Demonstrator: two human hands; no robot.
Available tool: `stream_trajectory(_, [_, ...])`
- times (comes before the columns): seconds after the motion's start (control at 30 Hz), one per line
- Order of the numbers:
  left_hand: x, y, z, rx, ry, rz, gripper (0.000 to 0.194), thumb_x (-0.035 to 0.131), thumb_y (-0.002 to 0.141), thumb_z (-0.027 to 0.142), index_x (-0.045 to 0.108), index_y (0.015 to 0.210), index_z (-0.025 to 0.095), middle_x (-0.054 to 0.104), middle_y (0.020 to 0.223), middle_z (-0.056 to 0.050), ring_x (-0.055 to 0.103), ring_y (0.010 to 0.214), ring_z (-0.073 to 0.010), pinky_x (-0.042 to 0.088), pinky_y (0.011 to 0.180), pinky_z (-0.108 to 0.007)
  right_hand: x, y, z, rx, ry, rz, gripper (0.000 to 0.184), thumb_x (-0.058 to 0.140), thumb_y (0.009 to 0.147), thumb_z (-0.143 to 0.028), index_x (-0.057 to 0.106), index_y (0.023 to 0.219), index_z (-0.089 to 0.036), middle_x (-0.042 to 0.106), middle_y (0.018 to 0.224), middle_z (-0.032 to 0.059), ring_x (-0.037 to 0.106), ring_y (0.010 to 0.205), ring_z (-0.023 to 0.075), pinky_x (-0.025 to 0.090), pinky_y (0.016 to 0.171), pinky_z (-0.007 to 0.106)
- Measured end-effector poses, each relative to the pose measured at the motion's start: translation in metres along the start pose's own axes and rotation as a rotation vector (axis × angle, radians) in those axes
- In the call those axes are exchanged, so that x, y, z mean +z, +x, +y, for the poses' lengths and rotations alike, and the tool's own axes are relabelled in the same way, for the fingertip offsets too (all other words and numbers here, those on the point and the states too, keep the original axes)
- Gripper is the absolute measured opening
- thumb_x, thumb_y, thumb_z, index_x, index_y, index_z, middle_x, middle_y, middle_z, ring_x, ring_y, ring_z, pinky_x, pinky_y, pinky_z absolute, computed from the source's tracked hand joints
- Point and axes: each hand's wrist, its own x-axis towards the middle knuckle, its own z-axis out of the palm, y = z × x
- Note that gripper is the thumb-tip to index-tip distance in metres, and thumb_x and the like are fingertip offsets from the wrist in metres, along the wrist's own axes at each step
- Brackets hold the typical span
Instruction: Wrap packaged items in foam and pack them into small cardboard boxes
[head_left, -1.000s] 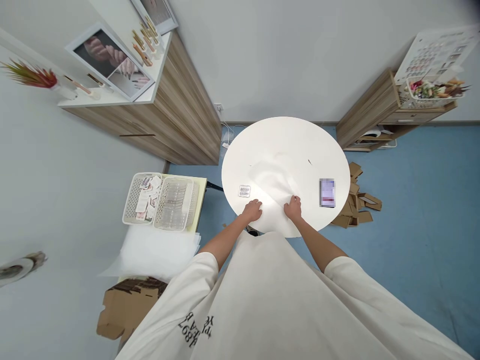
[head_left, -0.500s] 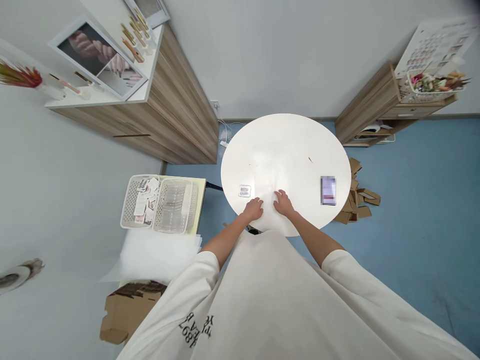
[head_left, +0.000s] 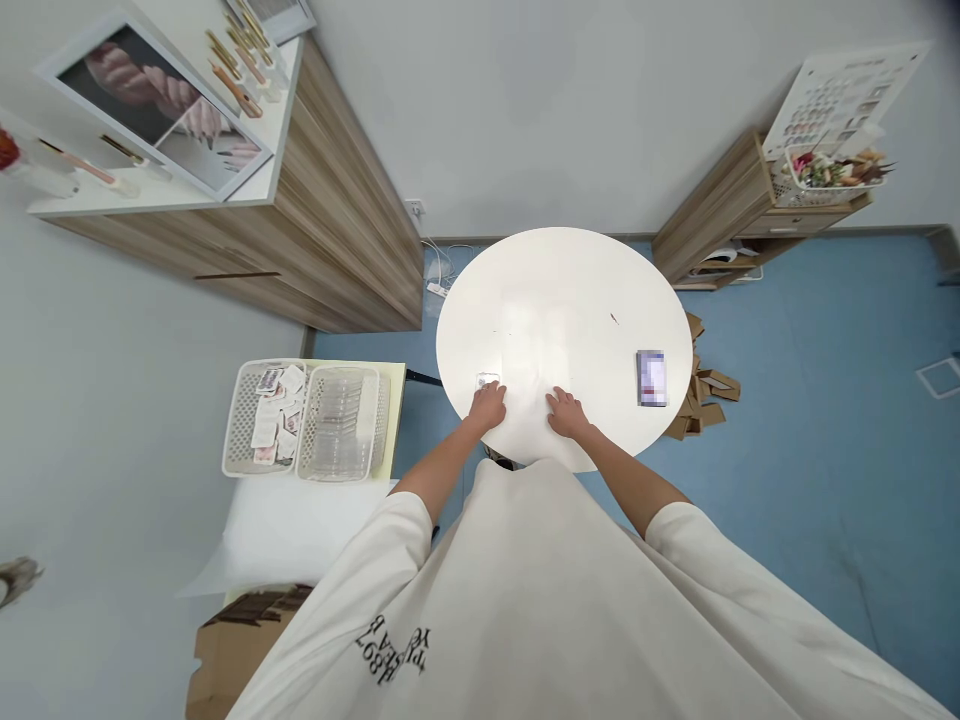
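I stand at a round white table [head_left: 570, 280]. My left hand [head_left: 489, 406] rests near the table's front left, fingers curled, touching a small clear packet [head_left: 486, 380] with printed marks. My right hand [head_left: 565, 412] lies flat on the tabletop a little to the right, fingers spread, on a thin white sheet [head_left: 536, 370] that barely stands out from the table. A small purple-and-white box [head_left: 651, 377] lies on the table's right side, well apart from both hands.
Two white baskets [head_left: 300, 420] of packets and clear trays sit on a low stand at left, with white foam sheets [head_left: 285, 535] and a cardboard box [head_left: 232, 650] below. Folded cardboard pieces [head_left: 705, 395] lie on the blue floor. Wooden cabinets [head_left: 330, 220] flank the table.
My right hand slid left across the sheet toward the table's middle. My left hand moved left and up onto the small clear packet. The view shifted slightly.
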Motion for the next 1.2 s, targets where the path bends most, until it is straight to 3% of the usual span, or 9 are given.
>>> stream_trajectory(0.1, [-0.011,0.005,-0.023,0.011,0.041,0.098,0.051,0.045,0.088,0.010,0.047,0.138,0.022,0.038,0.156,-0.014,0.030,0.147,-0.0289,0.030,0.116,-0.047,-0.003,-0.006,-0.003,0.019,-0.003,0.046,0.057,0.041,0.095,-0.027,0.041,0.151,-0.018,0.022,0.165,0.0145,0.032,0.142,0.0331,0.031,0.112,0.047])
stream_trajectory(0.23, [-0.014,0.012,-0.043,0.059,0.036,0.093,0.052,0.046,0.085,0.007,0.047,0.135,0.021,0.034,0.157,-0.015,0.025,0.149,-0.0298,0.025,0.117,-0.050,-0.005,-0.015,-0.008,0.067,0.004,0.071,0.055,0.042,0.095,-0.026,0.043,0.150,-0.019,0.025,0.164,0.0144,0.035,0.141,0.0326,0.033,0.111,0.046])
stream_trajectory(0.4, [-0.007,0.015,-0.053,0.106,0.014,0.092,0.057,0.046,0.083,0.008,0.044,0.138,0.022,0.040,0.153,-0.015,0.029,0.146,-0.0306,0.025,0.116,-0.052,0.000,-0.026,-0.016,0.129,0.016,0.077,0.054,0.043,0.095,-0.026,0.045,0.149,-0.019,0.028,0.163,0.0141,0.036,0.140,0.0324,0.035,0.110,0.046])
stream_trajectory(0.7, [-0.006,0.013,-0.062,0.172,0.036,0.119,0.049,0.044,0.084,0.007,0.047,0.131,0.021,0.048,0.140,-0.015,0.037,0.138,-0.0301,0.018,0.120,-0.048,0.018,-0.043,-0.022,0.169,0.054,0.063,0.053,0.042,0.097,-0.025,0.045,0.149,-0.019,0.031,0.161,0.0132,0.037,0.140,0.0316,0.036,0.108,0.044])
stream_trajectory(0.8, [-0.010,0.014,-0.052,0.143,0.000,0.153,0.051,0.050,0.083,0.012,0.044,0.133,0.021,0.044,0.143,-0.015,0.035,0.139,-0.0323,0.014,0.121,-0.050,0.018,-0.040,-0.018,0.158,0.064,0.071,0.053,0.042,0.096,-0.023,0.046,0.149,-0.020,0.032,0.161,0.0119,0.036,0.141,0.0308,0.035,0.109,0.044])
stream_trajectory(0.93, [-0.018,0.024,-0.020,0.173,-0.050,0.193,0.051,0.055,0.082,0.018,0.043,0.132,0.021,0.042,0.145,-0.015,0.033,0.141,-0.0326,0.015,0.121,-0.050,0.013,-0.030,-0.007,0.108,0.052,0.087,0.053,0.044,0.094,-0.021,0.049,0.147,-0.020,0.033,0.160,0.0113,0.035,0.141,0.0304,0.033,0.111,0.045])
stream_trajectory(1.2, [-0.016,0.065,0.048,0.215,-0.040,0.102,0.050,0.054,0.083,0.015,0.041,0.131,0.023,0.046,0.141,-0.013,0.033,0.140,-0.0287,0.023,0.116,-0.046,0.007,-0.009,0.021,-0.002,-0.017,0.099,0.051,0.048,0.091,-0.017,0.052,0.142,-0.021,0.038,0.158,0.0108,0.039,0.136,0.0309,0.034,0.108,0.044])
